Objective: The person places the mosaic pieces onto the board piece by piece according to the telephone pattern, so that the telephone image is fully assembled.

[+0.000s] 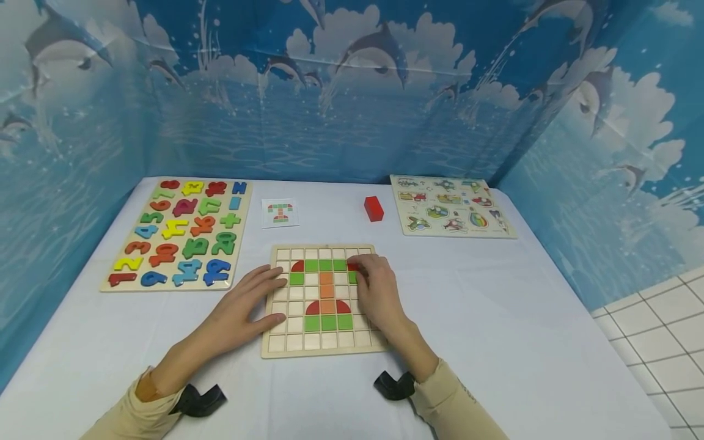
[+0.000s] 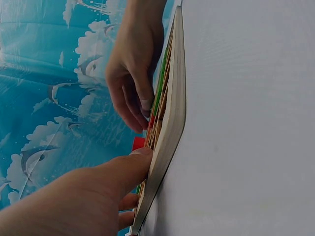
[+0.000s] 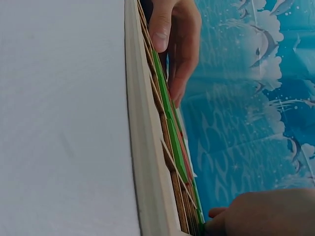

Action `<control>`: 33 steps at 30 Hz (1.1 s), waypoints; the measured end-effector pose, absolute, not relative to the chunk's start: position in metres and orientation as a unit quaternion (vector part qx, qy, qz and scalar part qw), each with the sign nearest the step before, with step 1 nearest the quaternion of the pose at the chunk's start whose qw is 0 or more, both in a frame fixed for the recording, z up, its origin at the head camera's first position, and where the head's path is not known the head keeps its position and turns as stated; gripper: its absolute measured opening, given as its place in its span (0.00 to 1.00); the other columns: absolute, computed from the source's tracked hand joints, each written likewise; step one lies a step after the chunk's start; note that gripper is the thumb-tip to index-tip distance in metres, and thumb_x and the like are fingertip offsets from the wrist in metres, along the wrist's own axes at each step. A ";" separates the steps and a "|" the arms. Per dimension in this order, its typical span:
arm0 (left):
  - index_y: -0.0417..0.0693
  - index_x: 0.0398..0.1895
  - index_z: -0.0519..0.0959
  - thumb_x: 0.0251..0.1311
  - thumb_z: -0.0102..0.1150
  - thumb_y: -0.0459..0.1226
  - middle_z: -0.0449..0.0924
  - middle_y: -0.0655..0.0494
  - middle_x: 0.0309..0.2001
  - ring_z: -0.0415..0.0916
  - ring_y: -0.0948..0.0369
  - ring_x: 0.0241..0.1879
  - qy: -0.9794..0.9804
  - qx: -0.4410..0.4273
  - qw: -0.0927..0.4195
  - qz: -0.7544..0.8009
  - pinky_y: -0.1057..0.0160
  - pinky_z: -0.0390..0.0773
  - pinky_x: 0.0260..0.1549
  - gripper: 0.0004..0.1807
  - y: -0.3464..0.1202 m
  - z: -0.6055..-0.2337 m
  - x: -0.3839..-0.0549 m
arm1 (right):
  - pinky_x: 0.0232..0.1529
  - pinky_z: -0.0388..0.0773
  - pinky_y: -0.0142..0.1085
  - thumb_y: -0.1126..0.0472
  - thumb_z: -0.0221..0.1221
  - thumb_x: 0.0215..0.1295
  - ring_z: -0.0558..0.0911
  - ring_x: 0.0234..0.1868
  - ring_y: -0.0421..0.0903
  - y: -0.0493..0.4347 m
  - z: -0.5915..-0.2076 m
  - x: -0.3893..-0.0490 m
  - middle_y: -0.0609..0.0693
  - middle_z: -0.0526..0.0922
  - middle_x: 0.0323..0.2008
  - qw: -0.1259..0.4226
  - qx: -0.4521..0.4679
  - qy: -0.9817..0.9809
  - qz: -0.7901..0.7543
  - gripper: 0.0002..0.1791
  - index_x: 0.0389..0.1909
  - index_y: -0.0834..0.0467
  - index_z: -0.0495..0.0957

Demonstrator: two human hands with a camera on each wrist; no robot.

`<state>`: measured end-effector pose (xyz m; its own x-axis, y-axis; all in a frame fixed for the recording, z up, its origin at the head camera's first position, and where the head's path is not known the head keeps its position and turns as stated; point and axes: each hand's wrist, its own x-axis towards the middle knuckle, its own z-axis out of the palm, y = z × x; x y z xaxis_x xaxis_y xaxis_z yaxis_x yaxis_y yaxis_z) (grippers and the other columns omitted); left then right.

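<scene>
A wooden grid board [image 1: 281, 342] lies on the white table with green squares [image 1: 326, 265], orange squares [image 1: 327, 291] and red quarter-circle tiles [image 1: 312, 307] set in its cells. My left hand [image 1: 236, 311] rests along the board's left side, fingers spread, its thumb on the rim in the left wrist view. Over the upper right cells, my right hand [image 1: 379, 293] bends down with fingertips at a red quarter-circle tile [image 1: 352, 267], partly covered by the fingers. A green square [image 1: 352, 278] sits just below that tile. In the left wrist view, the right thumb and fingers look apart.
Behind the board lie a pattern card [image 1: 280, 213] and a red block [image 1: 373, 209]. A number puzzle [image 1: 176, 232] occupies the left, a picture puzzle [image 1: 451, 208] the back right. A dolphin-printed curtain [image 1: 330, 134] borders the table's back and sides.
</scene>
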<state>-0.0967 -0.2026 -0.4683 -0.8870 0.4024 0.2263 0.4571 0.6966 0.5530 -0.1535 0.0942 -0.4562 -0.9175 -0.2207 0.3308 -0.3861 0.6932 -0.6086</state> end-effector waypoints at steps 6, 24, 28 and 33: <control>0.49 0.73 0.75 0.64 0.73 0.50 0.66 0.51 0.80 0.53 0.46 0.82 -0.920 -0.230 0.044 -0.314 0.35 0.63 0.75 0.36 -0.203 -0.468 -0.096 | 0.53 0.78 0.47 0.75 0.56 0.70 0.75 0.52 0.54 0.091 -0.458 -0.161 0.58 0.80 0.54 0.120 0.203 -0.920 0.313 0.22 0.61 0.60 0.83; 0.48 0.73 0.75 0.65 0.72 0.49 0.66 0.50 0.79 0.53 0.44 0.82 -0.918 -0.229 0.042 -0.321 0.35 0.62 0.75 0.36 -0.205 -0.473 -0.095 | 0.63 0.78 0.48 0.75 0.54 0.73 0.76 0.57 0.52 0.069 -0.458 -0.168 0.54 0.83 0.54 0.095 0.251 -0.920 0.286 0.20 0.57 0.57 0.86; 0.49 0.73 0.75 0.65 0.72 0.50 0.65 0.51 0.80 0.53 0.45 0.82 -0.919 -0.230 0.040 -0.318 0.35 0.62 0.75 0.36 -0.204 -0.473 -0.095 | 0.64 0.80 0.46 0.76 0.54 0.72 0.77 0.58 0.51 0.062 -0.454 -0.169 0.53 0.83 0.54 0.078 0.246 -0.925 0.279 0.21 0.56 0.57 0.87; 0.48 0.73 0.75 0.65 0.72 0.50 0.66 0.50 0.80 0.54 0.45 0.82 -0.919 -0.232 0.045 -0.315 0.35 0.63 0.75 0.36 -0.203 -0.470 -0.096 | 0.66 0.79 0.45 0.74 0.54 0.74 0.78 0.58 0.51 0.051 -0.448 -0.170 0.53 0.83 0.55 0.062 0.253 -0.926 0.274 0.19 0.56 0.57 0.87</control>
